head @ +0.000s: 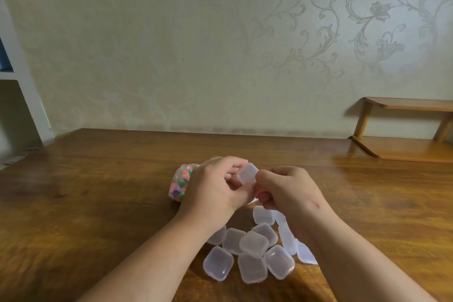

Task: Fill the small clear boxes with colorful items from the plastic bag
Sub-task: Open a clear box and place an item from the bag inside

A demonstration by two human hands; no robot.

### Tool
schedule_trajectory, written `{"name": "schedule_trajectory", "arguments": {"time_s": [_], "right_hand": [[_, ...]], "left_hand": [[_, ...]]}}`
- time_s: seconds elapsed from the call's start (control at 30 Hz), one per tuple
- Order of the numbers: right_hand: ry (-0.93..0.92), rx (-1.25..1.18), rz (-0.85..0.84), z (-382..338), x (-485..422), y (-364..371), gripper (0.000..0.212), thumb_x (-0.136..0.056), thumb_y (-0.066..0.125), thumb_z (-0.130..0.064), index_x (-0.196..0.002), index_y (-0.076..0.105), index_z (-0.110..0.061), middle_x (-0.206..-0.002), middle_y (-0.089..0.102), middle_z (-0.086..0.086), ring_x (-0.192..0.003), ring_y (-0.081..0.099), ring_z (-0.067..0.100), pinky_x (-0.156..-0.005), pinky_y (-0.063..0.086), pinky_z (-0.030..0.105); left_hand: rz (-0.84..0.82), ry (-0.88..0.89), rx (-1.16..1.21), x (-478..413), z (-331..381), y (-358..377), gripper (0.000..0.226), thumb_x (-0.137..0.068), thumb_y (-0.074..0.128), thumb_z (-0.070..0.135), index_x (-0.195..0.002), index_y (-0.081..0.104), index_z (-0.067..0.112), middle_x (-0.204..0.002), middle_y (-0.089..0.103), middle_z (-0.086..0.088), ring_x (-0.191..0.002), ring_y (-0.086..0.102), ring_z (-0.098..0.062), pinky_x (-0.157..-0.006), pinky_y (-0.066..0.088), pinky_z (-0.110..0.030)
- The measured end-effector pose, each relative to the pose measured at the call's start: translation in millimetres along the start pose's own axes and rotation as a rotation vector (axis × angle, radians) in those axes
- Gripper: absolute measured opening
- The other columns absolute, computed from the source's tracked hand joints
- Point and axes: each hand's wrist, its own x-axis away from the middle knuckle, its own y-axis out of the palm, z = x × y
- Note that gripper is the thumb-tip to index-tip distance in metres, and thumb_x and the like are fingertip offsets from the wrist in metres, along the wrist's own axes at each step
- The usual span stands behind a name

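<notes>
Clear, faintly frosted plastic: that is the small clear box (247, 173) you hold up between both hands, lifted off the wooden surface (98, 203). Your left hand (215, 186) grips it from the left, fingers (230, 167) curled over its far edge and thumb tucked under it. Your right hand (291, 191) meets it from the other side, fingers (268, 178) bent, pressed close together and pinching the box's lower right corner.

Just beneath those right fingertips you can see a pinkish patch (257, 193). It may be one of the colourful pieces held there, but the blur makes it hard to say.

Beyond the knuckles of your left fingers, the plastic bag (180, 182) lies on the surface, partly hidden by that hand. It is packed with pink, green, orange and purple items.

Nearer to you than your fingers, below both wrists, a heap of clear boxes (252, 244) lies between your forearms. They are closed, tumbled against and over one another, and a few run under your right forearm.

Well beyond your right fingers, a low wooden shelf (404, 152) stands against the patterned wall (220, 56).
</notes>
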Motion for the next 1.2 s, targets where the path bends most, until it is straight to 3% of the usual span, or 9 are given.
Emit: {"name": "schedule_trajectory", "arguments": {"time_s": [0.13,0.23,0.33,0.47,0.57,0.7,0.87,1.07,1.2], "right_hand": [[0.0,0.043,0.017,-2,1,-1,0.017,-0.078,0.063,-0.017,-0.065,0.071,-0.011,-0.058,0.064,0.003,-0.059,0.057,0.014,-0.061,0.053,0.029],[-0.069,0.047,-0.016,-2,4,-2,0.012,-0.083,0.065,-0.017,-0.075,0.074,-0.015,-0.069,0.072,0.004,-0.064,0.063,0.013,-0.067,0.058,0.029],[-0.097,-0.066,-0.081,-2,5,-5,0.013,-0.089,0.065,-0.015,-0.082,0.076,-0.015,-0.073,0.074,0.003,-0.068,0.067,0.012,-0.07,0.059,0.028],[-0.041,-0.14,-0.078,-2,1,-10,0.021,-0.093,0.059,-0.013,-0.083,0.076,-0.008,-0.078,0.074,0.013,-0.069,0.066,0.018,-0.077,0.059,0.041],[-0.031,-0.128,-0.16,-2,3,-8,0.021,-0.094,0.062,-0.022,-0.085,0.077,-0.01,-0.076,0.074,0.009,-0.065,0.064,0.014,-0.074,0.059,0.033],[-0.071,-0.071,-0.122,1,1,-6,0.017,-0.092,0.065,-0.028,-0.083,0.076,-0.017,-0.071,0.074,-0.001,-0.06,0.065,0.005,-0.067,0.058,0.023],[-0.09,-0.063,-0.109,3,0,-5,0.012,-0.091,0.066,-0.022,-0.086,0.076,-0.018,-0.071,0.073,-0.003,-0.061,0.065,0.004,-0.067,0.058,0.022],[-0.077,-0.126,-0.114,2,1,-5,0.018,-0.092,0.063,-0.018,-0.082,0.077,-0.012,-0.076,0.074,0.007,-0.067,0.064,0.012,-0.071,0.057,0.029],[-0.092,-0.125,-0.111,4,1,-4,0.02,-0.094,0.063,-0.021,-0.082,0.075,-0.011,-0.069,0.071,0.001,-0.064,0.063,0.009,-0.064,0.053,0.024]], "left_hand": [[-0.035,-0.017,0.022,1,2,2,0.047,-0.078,0.081,0.026,-0.123,0.067,0.028,-0.108,0.066,0.014,-0.08,0.053,0.01,-0.068,0.04,0.0],[-0.148,-0.021,0.086,-1,-1,-2,0.053,-0.085,0.074,0.022,-0.131,0.056,0.04,-0.117,0.057,0.015,-0.095,0.058,0.0,-0.077,0.052,-0.011],[-0.174,-0.037,0.152,-2,-7,-6,0.039,-0.088,0.071,0.017,-0.114,0.059,0.044,-0.116,0.058,0.013,-0.105,0.059,-0.006,-0.083,0.055,-0.019],[-0.095,-0.156,0.302,-3,-14,-7,0.028,-0.08,0.079,0.026,-0.095,0.056,0.034,-0.1,0.069,0.009,-0.09,0.068,-0.011,-0.075,0.061,-0.039],[-0.079,-0.142,0.306,-4,-16,-5,0.03,-0.078,0.082,0.024,-0.092,0.056,0.033,-0.105,0.07,0.009,-0.096,0.068,-0.01,-0.078,0.062,-0.037],[-0.08,-0.063,0.276,-3,-17,-4,0.027,-0.081,0.078,0.018,-0.095,0.06,0.032,-0.11,0.069,0.013,-0.1,0.068,-0.008,-0.08,0.062,-0.036],[-0.022,-0.015,0.197,-3,-22,-2,0.019,-0.083,0.075,0.022,-0.093,0.061,0.029,-0.091,0.072,0.011,-0.086,0.07,-0.004,-0.071,0.062,-0.034],[-0.011,0.078,0.138,-2,-22,-1,0.025,-0.082,0.074,0.026,-0.1,0.058,0.03,-0.096,0.071,0.011,-0.09,0.07,-0.006,-0.07,0.062,-0.031],[-0.006,0.11,0.123,-1,-20,-1,0.035,-0.079,0.079,0.023,-0.108,0.059,0.03,-0.102,0.071,0.011,-0.094,0.069,-0.007,-0.073,0.062,-0.03]]}}
